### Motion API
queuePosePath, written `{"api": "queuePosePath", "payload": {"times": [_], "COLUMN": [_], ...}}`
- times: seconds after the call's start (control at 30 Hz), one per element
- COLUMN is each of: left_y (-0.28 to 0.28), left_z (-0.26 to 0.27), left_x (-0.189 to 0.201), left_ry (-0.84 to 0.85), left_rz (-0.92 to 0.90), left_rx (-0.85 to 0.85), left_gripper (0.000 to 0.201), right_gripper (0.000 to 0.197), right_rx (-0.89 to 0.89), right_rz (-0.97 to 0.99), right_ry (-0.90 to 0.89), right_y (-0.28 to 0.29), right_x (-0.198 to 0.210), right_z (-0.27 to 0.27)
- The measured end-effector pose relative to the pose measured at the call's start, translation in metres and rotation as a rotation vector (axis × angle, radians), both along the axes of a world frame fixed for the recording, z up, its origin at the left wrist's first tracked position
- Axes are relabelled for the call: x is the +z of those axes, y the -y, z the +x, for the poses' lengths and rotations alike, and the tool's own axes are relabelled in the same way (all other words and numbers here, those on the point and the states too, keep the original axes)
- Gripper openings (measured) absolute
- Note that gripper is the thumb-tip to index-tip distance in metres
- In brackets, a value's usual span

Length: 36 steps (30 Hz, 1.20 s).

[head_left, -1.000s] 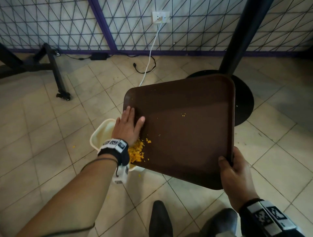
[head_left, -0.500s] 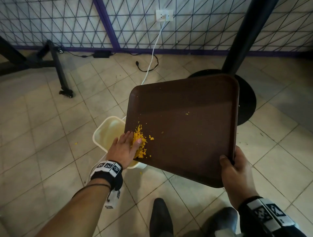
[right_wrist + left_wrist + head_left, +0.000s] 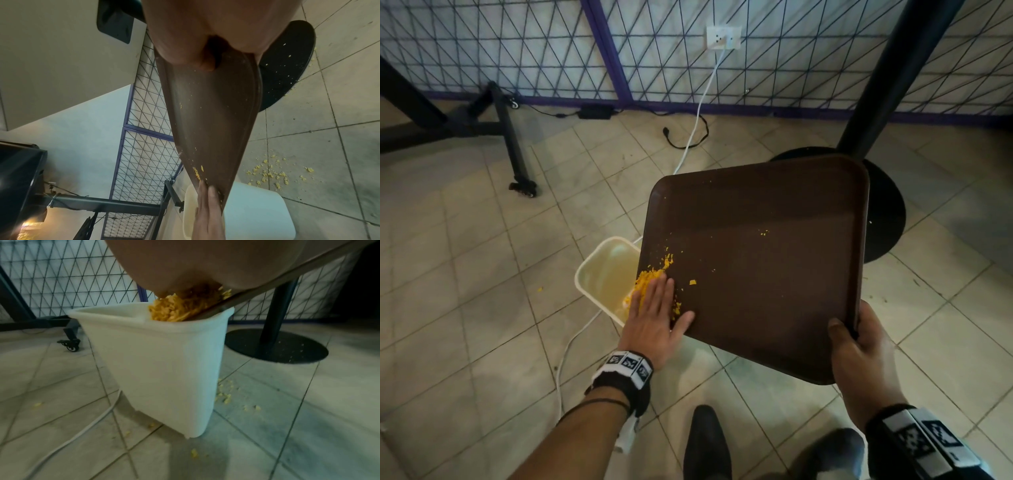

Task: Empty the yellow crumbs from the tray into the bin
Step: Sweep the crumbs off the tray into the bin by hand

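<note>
A dark brown tray (image 3: 767, 260) hangs tilted over a white bin (image 3: 602, 274), its lower left corner above the bin's mouth. My right hand (image 3: 859, 353) grips the tray's near right corner, thumb on top. My left hand (image 3: 657, 315) lies flat with straight fingers on the tray's lower left edge, pressing a heap of yellow crumbs (image 3: 645, 284) toward the rim. In the left wrist view the crumbs (image 3: 176, 308) spill off the tray edge into the bin (image 3: 160, 366). A few specks (image 3: 763, 233) stay mid-tray. The tray (image 3: 211, 123) runs down toward the bin (image 3: 257, 216) in the right wrist view.
Scattered crumbs (image 3: 273, 175) lie on the tiled floor beside the bin. A black table pole and round base (image 3: 883, 212) stand right behind the tray. A white cable (image 3: 571, 346) runs past the bin to a wall socket (image 3: 722, 37). A wheeled black frame (image 3: 517, 154) stands left.
My left hand swept down off the tray edge toward the bin, then came back flat onto the lower left corner over the crumbs. The tray stayed tilted in my right hand.
</note>
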<state>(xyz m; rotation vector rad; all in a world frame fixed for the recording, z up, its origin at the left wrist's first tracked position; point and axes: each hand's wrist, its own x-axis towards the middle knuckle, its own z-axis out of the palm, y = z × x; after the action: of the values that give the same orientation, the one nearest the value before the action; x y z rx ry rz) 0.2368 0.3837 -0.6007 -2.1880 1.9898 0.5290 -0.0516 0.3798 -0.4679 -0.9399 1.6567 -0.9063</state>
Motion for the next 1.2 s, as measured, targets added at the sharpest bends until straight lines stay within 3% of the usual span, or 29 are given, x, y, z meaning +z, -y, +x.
{"api": "queuePosePath", "payload": {"times": [0.1, 0.2, 0.4, 0.63, 0.8, 0.97, 1.2], "left_y": [-0.002, 0.018, 0.066, 0.01, 0.018, 0.001, -0.019], "left_z": [0.019, 0.024, 0.007, 0.024, 0.007, -0.048, 0.013], "left_x": [0.008, 0.021, 0.029, 0.003, 0.026, 0.028, 0.004], "left_ry": [0.031, 0.025, -0.09, 0.057, -0.039, -0.089, 0.057], "left_rz": [0.01, -0.09, -0.104, 0.076, -0.09, -0.118, 0.067], "left_rx": [-0.036, -0.008, 0.019, 0.044, 0.045, -0.158, 0.015], "left_gripper": [0.086, 0.083, 0.08, 0.091, 0.083, 0.077, 0.089], "right_gripper": [0.032, 0.031, 0.032, 0.033, 0.03, 0.031, 0.028], "right_rx": [-0.001, -0.005, -0.015, -0.005, 0.005, 0.005, 0.017], "right_rz": [-0.007, -0.005, 0.01, 0.01, 0.012, 0.016, -0.019], "right_ry": [-0.01, -0.019, -0.029, -0.009, -0.021, -0.023, -0.042], "right_y": [0.001, 0.001, 0.001, 0.001, 0.0, 0.001, -0.001], "right_x": [-0.002, -0.003, -0.002, -0.005, -0.007, -0.005, -0.004], "right_z": [0.001, 0.001, 0.004, 0.001, -0.001, 0.002, 0.001]}}
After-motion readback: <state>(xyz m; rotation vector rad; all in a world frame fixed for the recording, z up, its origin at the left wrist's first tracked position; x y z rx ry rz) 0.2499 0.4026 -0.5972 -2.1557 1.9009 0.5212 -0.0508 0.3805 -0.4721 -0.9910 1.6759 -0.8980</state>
